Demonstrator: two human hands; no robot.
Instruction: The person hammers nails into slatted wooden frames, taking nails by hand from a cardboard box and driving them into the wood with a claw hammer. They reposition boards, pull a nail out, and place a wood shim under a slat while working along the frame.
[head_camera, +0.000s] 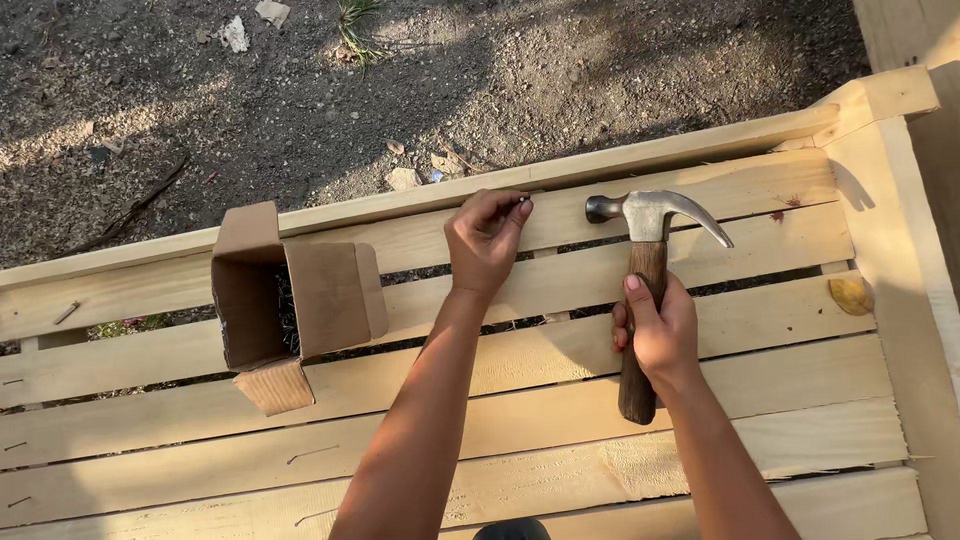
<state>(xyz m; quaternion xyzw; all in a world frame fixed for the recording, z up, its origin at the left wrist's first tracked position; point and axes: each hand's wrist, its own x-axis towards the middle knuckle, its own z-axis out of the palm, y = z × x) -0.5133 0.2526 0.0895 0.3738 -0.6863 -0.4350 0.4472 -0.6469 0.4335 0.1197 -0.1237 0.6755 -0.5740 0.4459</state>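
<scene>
- Pale, rough-sawn wooden slats (700, 440) lie side by side nearest the camera, forming a flat slatted panel with narrow gaps between the boards; a few loose nails lie on the boards at the left.
- Right hand (657, 335) is wrapped closed around the dark brown wooden handle of a steel claw hammer (645, 290), gripping near mid-handle, thumb lying along the wood. The hammer lies low over the slats, its head pointing left and its claw curving right.
- Left hand (487, 240) is pinched narrow, thumb and fingertips closed on a small dark nail (524, 201), held point-down at the far edge of the panel, on the thin top rail (420, 203). The nail is tiny here, so whether its point already bites the wood is hard to say.
- Judging by the pose, this is the nail-setting step: the nail is being held in place and the hammer face sits just to its right, apart from it, not yet raised. A first strike would call for a light tap, with the fingers kept low and clear of the nail's head.
- Left of the hands, an open brown cardboard box (285, 300) lies on the slats, dark nails visible inside.
- Beyond the rail lies bare, gravelly ground (500, 70) with scattered stones and dry leaves.
</scene>
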